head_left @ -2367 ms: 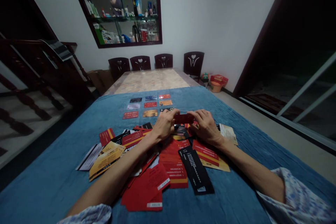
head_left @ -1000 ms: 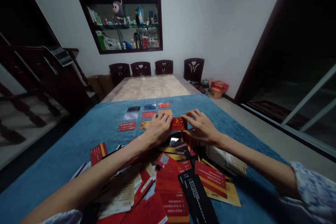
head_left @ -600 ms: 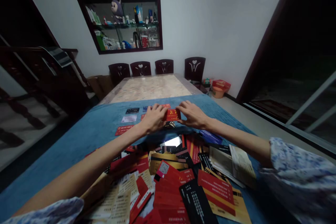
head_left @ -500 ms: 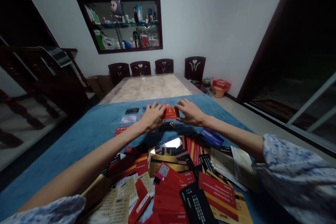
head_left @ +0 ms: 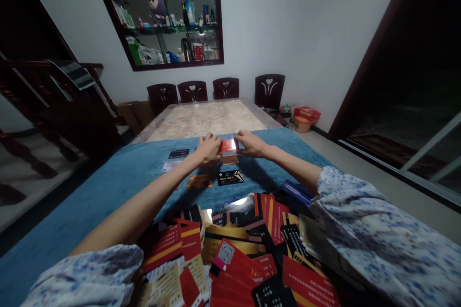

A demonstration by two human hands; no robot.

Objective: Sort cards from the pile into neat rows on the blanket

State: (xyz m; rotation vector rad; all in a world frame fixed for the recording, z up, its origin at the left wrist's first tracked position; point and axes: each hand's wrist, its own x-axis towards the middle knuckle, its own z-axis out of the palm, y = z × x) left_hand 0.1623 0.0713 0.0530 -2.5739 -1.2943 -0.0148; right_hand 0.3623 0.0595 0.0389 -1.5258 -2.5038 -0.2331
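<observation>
A red card point(head_left: 228, 146) with a bright glare on its right side is held by its two short edges over the far part of the blue cloth. My left hand point(head_left: 209, 148) pinches the left edge, and my right hand point(head_left: 250, 144) pinches the right one. Just below the red card, an orange-brown card point(head_left: 229, 159) shows in part. Nearer to me lie a black VIP card point(head_left: 231, 177) and an orange card point(head_left: 200, 181). Left of my left hand are a black card point(head_left: 179, 154) and a pale card point(head_left: 170, 167), the latter partly behind my forearm.
A large loose heap of red, gold and black cards point(head_left: 237, 261) covers the near side of the blue cloth point(head_left: 137, 172). One blue card point(head_left: 297, 193) lies at its right edge. Beyond the cloth is the marble-patterned table point(head_left: 212, 117), with several dark chairs point(head_left: 270, 91) behind.
Both hands have moved farther from me with the red card and slightly left. The black VIP card and the orange card now show more fully. The view has shifted a little.
</observation>
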